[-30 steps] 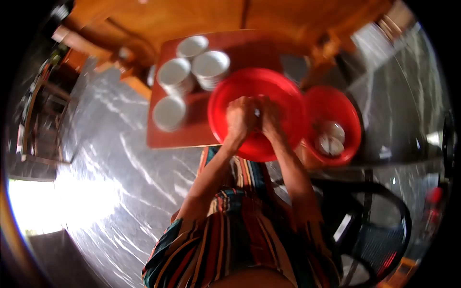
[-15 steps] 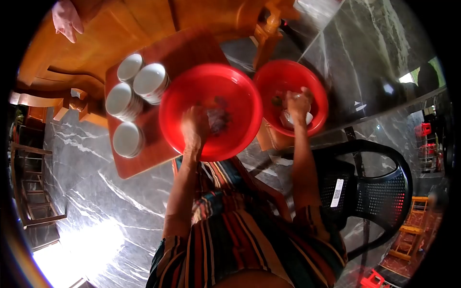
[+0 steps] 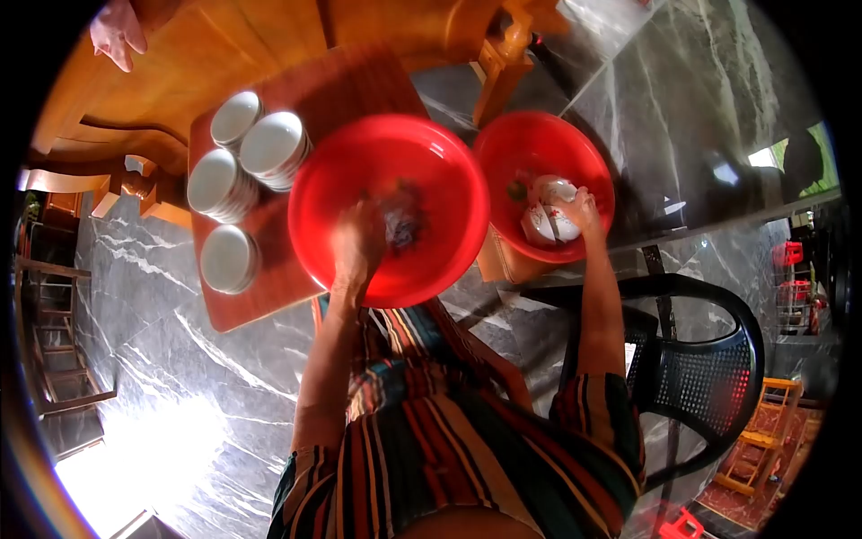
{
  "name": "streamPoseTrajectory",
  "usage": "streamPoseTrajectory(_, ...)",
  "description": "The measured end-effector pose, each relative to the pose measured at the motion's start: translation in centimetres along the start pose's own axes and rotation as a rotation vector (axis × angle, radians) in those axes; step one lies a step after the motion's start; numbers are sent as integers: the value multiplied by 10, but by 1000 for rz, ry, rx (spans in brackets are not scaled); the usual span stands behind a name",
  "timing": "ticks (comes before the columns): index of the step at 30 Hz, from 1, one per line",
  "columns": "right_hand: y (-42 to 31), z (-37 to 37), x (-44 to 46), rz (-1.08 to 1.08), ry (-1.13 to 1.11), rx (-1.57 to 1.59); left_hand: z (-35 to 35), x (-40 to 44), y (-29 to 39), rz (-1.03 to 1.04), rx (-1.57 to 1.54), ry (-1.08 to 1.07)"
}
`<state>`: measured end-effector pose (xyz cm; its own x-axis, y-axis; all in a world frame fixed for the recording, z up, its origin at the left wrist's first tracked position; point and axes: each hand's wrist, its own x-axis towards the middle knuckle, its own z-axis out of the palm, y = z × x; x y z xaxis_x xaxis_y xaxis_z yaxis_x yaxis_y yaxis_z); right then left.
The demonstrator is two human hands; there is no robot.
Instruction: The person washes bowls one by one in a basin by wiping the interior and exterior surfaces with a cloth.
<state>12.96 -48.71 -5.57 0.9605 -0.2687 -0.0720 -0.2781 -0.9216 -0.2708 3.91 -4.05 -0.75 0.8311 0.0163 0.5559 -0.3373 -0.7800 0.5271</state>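
My left hand (image 3: 357, 241) is inside the large red basin (image 3: 314, 180), blurred, beside a dark bundle (image 3: 401, 220) that is too smeared to name; its fingers are hard to make out. My right hand (image 3: 579, 212) reaches into the smaller red basin (image 3: 597, 171), its fingers closed on the rim of a white bowl (image 3: 555, 190). More white bowls with red marks (image 3: 539, 225) lie in that basin under and beside my fingers, with a small green thing (image 3: 516, 190) to their left.
Stacks of white bowls (image 3: 215, 181) stand on the reddish-brown table (image 3: 346, 76) left of the large basin. A black chair (image 3: 700, 377) is at the right. A wooden bench (image 3: 224, 54) runs behind the table. A pink glove (image 3: 117, 34) hangs at the upper left.
From together in the large basin, my hands have separated; the right one moved to the smaller basin and now grips a bowl. The view has shifted, so the table appears turned.
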Motion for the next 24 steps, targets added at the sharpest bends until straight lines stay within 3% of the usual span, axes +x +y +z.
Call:
streamPoseTrajectory(2,-30,5,-32,15,194,-246,0,0,-3,-13,-10,-18)
streamPoseTrajectory(5,-33,6,-40,-78,261,-242,-1,3,1,-46,-19,-53)
streamPoseTrajectory(11,-32,33,-32,-186,115,-328,4,0,0,-69,-17,-57)
streamPoseTrajectory(13,-36,17,-18,-239,-342,-131,2,-3,-5,-58,-22,-44)
streamPoseTrajectory(14,-8,44,3,-312,-337,-2,1,-4,-5,-73,-46,-46)
streamPoseTrajectory(18,-5,51,9,-254,-402,195,3,-3,-5,-89,-38,-61)
streamPoseTrajectory(19,15,75,21,-262,-572,754,2,-3,-5,-100,-19,-80)
streamPoseTrajectory(21,12,76,23,-255,-731,1315,1,-3,-5,-115,-15,-88)
streamPoseTrajectory(23,-14,37,6,-93,-449,199,0,-3,-4,-128,-13,-95)
streamPoseTrajectory(24,-9,40,7,-98,-449,197,0,-3,-4,-127,-12,-101)
